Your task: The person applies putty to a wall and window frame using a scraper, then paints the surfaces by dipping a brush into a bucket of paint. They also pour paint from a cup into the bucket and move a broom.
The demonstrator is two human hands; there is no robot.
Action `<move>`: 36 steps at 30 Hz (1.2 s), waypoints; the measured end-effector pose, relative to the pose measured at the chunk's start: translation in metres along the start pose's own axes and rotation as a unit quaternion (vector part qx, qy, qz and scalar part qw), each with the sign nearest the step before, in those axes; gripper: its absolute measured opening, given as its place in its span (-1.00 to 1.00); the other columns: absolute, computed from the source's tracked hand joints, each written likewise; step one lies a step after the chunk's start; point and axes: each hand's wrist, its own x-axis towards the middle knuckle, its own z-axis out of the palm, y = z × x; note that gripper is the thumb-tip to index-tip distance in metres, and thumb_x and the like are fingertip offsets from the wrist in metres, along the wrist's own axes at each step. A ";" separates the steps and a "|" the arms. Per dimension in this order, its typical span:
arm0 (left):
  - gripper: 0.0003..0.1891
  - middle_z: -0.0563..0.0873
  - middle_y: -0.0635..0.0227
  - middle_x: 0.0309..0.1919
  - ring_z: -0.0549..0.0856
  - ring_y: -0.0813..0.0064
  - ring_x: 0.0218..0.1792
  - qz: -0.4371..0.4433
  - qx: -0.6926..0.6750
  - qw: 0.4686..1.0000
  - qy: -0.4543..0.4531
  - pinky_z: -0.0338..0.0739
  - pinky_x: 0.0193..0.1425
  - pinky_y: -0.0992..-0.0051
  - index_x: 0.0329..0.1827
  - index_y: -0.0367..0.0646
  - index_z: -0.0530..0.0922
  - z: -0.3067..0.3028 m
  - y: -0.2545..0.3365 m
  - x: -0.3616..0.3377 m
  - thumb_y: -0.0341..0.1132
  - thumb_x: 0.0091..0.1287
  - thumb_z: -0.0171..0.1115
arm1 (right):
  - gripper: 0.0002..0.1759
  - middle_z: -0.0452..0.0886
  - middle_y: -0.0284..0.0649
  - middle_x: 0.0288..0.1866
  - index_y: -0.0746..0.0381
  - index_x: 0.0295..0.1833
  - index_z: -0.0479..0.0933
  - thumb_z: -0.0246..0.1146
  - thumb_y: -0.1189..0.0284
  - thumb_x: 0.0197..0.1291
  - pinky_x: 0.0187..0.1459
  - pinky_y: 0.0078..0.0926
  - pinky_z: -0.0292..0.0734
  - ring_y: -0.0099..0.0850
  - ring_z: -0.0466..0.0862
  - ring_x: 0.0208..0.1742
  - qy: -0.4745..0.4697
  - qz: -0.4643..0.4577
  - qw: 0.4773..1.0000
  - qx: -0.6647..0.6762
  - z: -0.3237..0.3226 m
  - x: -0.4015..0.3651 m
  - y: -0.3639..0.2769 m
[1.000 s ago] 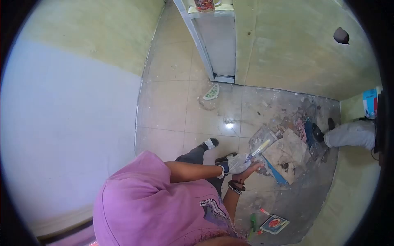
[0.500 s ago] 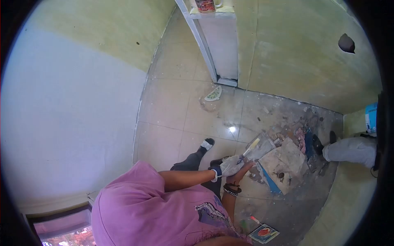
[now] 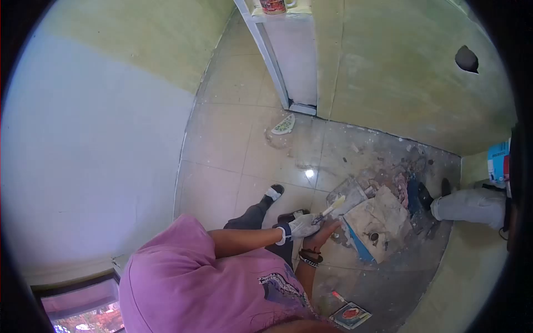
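Note:
My left hand, in a pale glove, is closed around what looks like a paintbrush with a pale yellow end pointing up and right. Close below it, my bare right hand reaches out with its fingers stretched, near the brush. Dark bands and a chain circle the right wrist. Just beyond the fingers lies a stained, crumpled sheet with a blue edge and a small round dark thing on top.
Rubble and scraps litter the floor on the right. Another person's leg stands there. A patterned half-plate shape lies by the door frame. Below is a square picture-like piece; a mug stands at the top.
The view has shifted slightly. The paintbrush in my left hand has tilted a little lower, and its pale end is closer to my right hand. The floor items lie as before.

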 end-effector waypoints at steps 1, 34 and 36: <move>-0.65 0.63 -0.08 -0.28 0.62 -0.02 -0.23 -0.021 0.006 1.000 -0.008 0.47 -0.15 0.22 0.07 -0.24 0.49 0.001 0.000 0.001 -0.29 0.25 0.07 | -0.07 0.08 -0.16 0.48 0.21 0.50 -0.07 -0.21 -0.28 0.29 0.40 -0.29 0.08 -0.27 0.17 0.43 -0.005 0.014 1.000 0.002 0.003 -0.003 -0.002; -0.59 0.64 0.21 -0.11 0.58 0.44 -0.10 -0.096 -0.347 0.933 -0.019 0.46 0.05 0.44 0.10 -0.27 0.48 0.023 0.009 -0.003 -0.16 0.32 0.09 | 0.05 0.01 -0.08 0.50 0.30 0.51 -0.16 -0.17 -0.33 0.23 0.41 -0.23 0.02 -0.20 0.12 0.45 0.052 0.004 0.992 -0.112 -0.035 0.014 -0.003; -0.59 0.64 0.21 -0.11 0.58 0.44 -0.10 -0.074 -0.304 0.950 -0.022 0.46 0.05 0.45 0.12 -0.26 0.48 0.023 0.001 -0.002 -0.18 0.32 0.08 | 0.11 -0.11 -0.05 0.53 0.33 0.51 -0.26 -0.15 -0.35 0.21 0.44 -0.26 -0.02 -0.21 0.02 0.50 0.035 0.010 0.992 -0.123 -0.039 0.018 -0.003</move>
